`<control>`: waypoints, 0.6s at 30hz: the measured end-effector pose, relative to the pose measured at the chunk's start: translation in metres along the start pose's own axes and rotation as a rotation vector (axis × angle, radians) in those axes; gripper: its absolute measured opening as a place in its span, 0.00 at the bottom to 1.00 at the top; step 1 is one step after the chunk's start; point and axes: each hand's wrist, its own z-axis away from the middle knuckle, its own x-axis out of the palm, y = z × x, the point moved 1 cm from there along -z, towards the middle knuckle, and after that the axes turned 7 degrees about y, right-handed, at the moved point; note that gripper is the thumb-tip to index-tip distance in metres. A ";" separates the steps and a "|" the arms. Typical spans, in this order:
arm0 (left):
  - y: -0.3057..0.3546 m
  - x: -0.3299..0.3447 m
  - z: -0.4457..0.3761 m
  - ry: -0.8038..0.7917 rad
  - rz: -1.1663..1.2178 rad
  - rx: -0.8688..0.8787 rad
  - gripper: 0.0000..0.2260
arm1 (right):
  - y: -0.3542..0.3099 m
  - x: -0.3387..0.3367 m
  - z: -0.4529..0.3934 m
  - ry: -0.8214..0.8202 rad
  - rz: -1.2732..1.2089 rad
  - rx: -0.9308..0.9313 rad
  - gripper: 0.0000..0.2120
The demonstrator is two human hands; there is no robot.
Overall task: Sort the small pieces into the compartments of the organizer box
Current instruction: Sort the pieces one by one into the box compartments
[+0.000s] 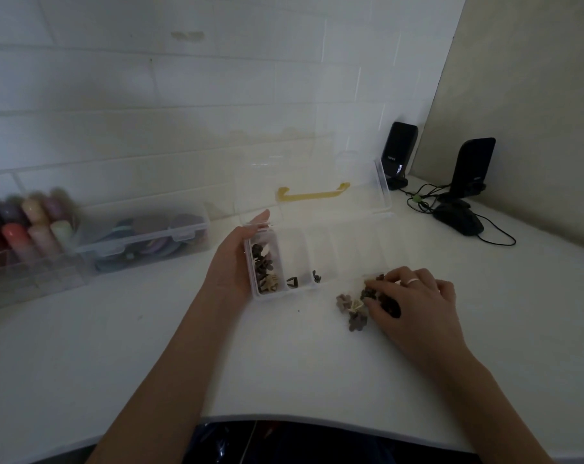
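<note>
A clear organizer box lies open on the white table, its lid with a yellow handle tilted up behind. The leftmost compartment holds several dark and beige small pieces. One dark piece lies in the second compartment and another in the third. My left hand grips the box's left end. A heap of brown, dark and beige pieces lies on the table in front of the box. My right hand rests on that heap, fingers curled among the pieces; whether it holds one is hidden.
A clear lidded box of round coloured discs stands at the left, beside a clear bin of coloured rolls. Two black speakers, a black mouse and cables sit at the back right. The table's front edge curves near me.
</note>
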 end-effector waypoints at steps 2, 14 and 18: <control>0.001 0.001 0.002 -0.006 -0.007 0.006 0.13 | -0.004 0.001 -0.001 -0.038 -0.008 -0.019 0.14; 0.002 0.002 0.004 0.003 0.005 0.000 0.11 | -0.037 -0.030 -0.009 0.141 -0.567 -0.085 0.12; 0.000 -0.002 -0.003 -0.007 -0.006 -0.008 0.16 | -0.096 -0.040 -0.027 0.125 -0.592 -0.351 0.09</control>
